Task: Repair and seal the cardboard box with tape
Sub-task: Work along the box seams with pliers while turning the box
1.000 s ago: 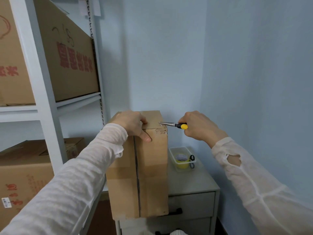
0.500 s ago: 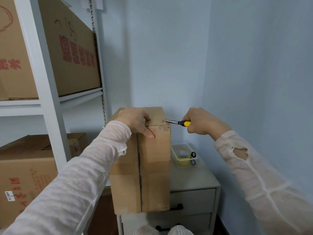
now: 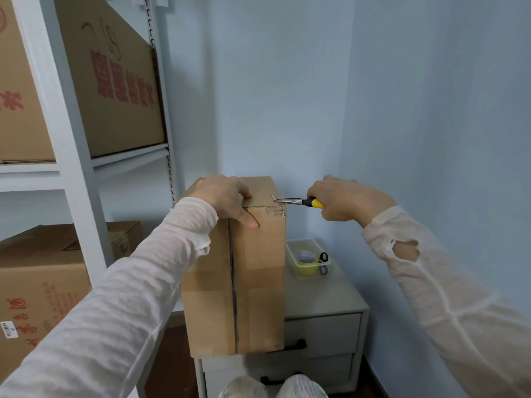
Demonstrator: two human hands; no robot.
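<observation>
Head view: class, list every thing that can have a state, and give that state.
cardboard box: upright on cabinet, front seam gapes
left hand: grips box top
right hand: grips pliers
pliers: tips at a staple
tape roll: lies in tray
drawers: shut

Change log, from my remote seat.
1. Staple: a small metal leg now stands clear of the top of the cardboard box, right at the tips of the pliers. A second ago I could make out no such piece there.
2. Head view: dipped slightly, so the box and both hands sit higher in frame.
3. Two white rounded shapes: now plainly in at the bottom edge, where only a sliver showed a second ago.
</observation>
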